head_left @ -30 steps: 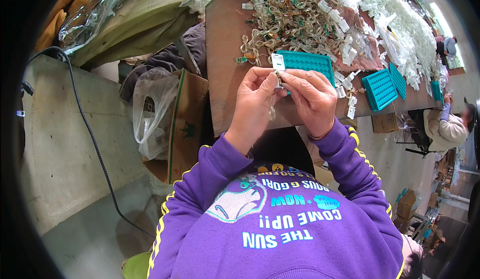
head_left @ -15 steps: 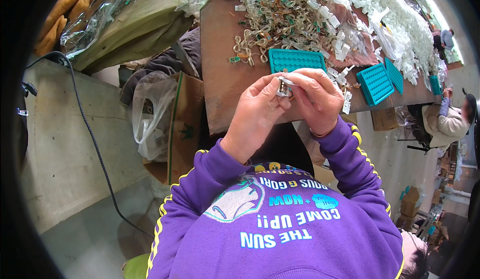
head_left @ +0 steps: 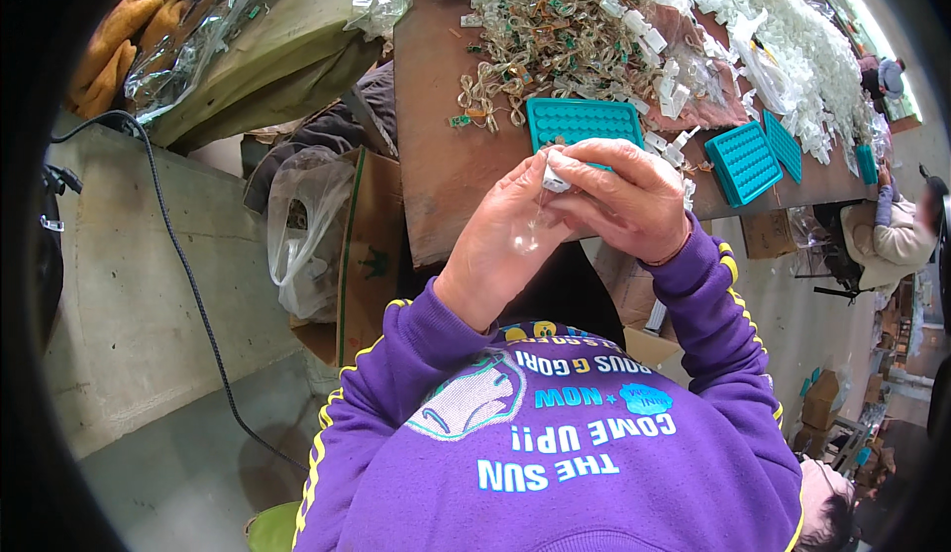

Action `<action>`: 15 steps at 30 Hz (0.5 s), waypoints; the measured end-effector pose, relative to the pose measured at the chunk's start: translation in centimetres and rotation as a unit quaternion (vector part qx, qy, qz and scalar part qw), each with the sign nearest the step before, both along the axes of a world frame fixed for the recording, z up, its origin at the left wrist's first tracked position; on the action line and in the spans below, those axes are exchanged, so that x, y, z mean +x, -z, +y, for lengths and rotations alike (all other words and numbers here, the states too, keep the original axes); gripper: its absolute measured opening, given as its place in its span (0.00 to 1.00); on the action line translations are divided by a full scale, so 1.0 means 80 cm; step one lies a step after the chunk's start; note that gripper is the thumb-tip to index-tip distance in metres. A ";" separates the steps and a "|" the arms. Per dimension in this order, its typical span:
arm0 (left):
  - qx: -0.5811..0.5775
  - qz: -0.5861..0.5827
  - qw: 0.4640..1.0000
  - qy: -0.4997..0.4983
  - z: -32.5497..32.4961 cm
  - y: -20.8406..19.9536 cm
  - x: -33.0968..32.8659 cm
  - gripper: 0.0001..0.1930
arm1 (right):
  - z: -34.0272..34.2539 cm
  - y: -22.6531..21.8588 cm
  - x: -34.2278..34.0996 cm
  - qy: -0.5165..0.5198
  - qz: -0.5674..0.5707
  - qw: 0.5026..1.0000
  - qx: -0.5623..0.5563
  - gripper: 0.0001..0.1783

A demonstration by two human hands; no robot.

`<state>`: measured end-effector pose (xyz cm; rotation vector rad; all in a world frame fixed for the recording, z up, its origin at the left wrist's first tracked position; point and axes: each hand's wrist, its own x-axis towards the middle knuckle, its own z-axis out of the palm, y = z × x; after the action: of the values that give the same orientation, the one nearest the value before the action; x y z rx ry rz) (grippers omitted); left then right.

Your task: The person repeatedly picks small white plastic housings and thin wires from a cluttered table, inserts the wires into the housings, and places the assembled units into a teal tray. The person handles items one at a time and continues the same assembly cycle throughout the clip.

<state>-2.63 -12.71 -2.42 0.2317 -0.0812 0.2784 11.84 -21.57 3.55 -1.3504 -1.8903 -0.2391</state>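
Note:
My left hand (head_left: 500,240) and my right hand (head_left: 626,195) meet just in front of the table's near edge. Between their closed fingertips is a small white plastic part (head_left: 556,180), pinched from both sides. A thin clear wire (head_left: 538,219) seems to hang from it across my left palm. Finer details of the part are covered by my fingers. Directly beyond my hands lies a teal tray (head_left: 584,121) with rows of hollows, its near edge partly hidden by the right hand.
Bundled clear wires (head_left: 565,42) with small green boards are heaped on the brown table (head_left: 431,156). White plastic pieces (head_left: 792,66) form a larger heap to the right, near a stack of teal trays (head_left: 743,165). A cardboard box (head_left: 371,245) stands left; another person (head_left: 892,235) sits far right.
The small part has been turned: a metallic side showed before, and now a white face does. My right fingers have shifted over its top, and the thin wire now shows below.

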 end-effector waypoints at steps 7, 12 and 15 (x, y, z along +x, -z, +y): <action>-0.029 0.035 0.999 -0.016 -0.006 0.004 0.001 0.15 | 0.004 0.007 0.003 0.026 -0.076 0.997 0.019 0.16; -0.042 0.133 0.990 -0.008 -0.011 0.005 -0.002 0.18 | -0.005 0.014 0.014 0.030 -0.106 0.993 0.041 0.16; -0.011 0.100 0.995 -0.010 -0.010 0.006 -0.001 0.18 | -0.004 0.016 0.011 0.036 -0.053 0.997 0.046 0.18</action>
<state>-2.69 -13.51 -2.90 0.2383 0.1226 0.2742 12.73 -21.93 2.30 -1.3688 -1.8944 -0.4381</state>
